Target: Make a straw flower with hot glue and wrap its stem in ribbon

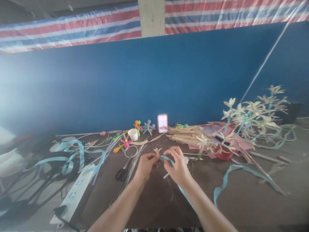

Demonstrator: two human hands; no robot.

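Over the middle of the dark table (149, 196), my left hand (145, 166) and my right hand (178, 165) meet. Both pinch a light blue ribbon (165, 158) wound round a small pale straw flower (157, 150). The left fingers are closed on the flower's stem end. My right fingers are closed on the ribbon, which trails down past my right wrist. A thin wire stem hangs below the hands.
Black-handled scissors (122, 172) and a bundle of wires (134, 161) lie left of my hands. A white power strip (74, 190) and loose blue ribbon (72, 154) sit at left. A white cup (133, 134), a straw pile (185, 133) and finished straw flowers (253, 119) stand behind and right.
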